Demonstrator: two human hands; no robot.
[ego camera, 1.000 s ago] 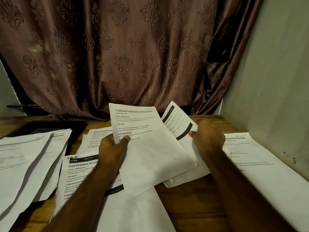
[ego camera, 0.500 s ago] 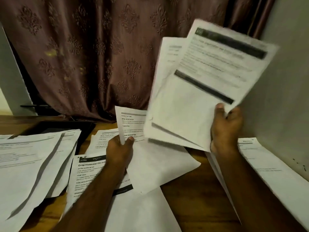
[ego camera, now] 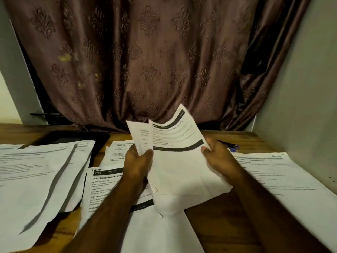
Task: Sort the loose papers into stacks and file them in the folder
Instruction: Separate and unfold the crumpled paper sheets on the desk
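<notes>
Papers (ego camera: 182,172) are up in both our hands right now, a small bunch held just above the wooden worktop (ego camera: 218,225) in the middle of the view. Our left hand (ego camera: 137,164) grips the bunch on its left edge, thumb curled over the front and fingers behind. Our right hand (ego camera: 217,157) pinches the right edge, thumb on top near the black bar printed across the front sheet. The top sheet has a dark header and lines of text, and another sheet fans out behind it on the left, so the bunch isn't squared up.

Loads more sheets lie around on the worktop. We've got a spread pile on the left (ego camera: 36,176), partly lying over a black tray or folder thing (ego camera: 76,137) (we can't really tell which). Under our left forearm sits a sheet headed "Drop Essential Oil" (ego camera: 104,181), with another printed sheet (ego camera: 118,150) just behind it. On the right a long sheet (ego camera: 284,183) lies beside the grey wall (ego camera: 300,88). A pen with a blue end (ego camera: 231,146) peeks out behind our right hand. A brown patterned curtain (ego camera: 145,61) hangs at the back.
</notes>
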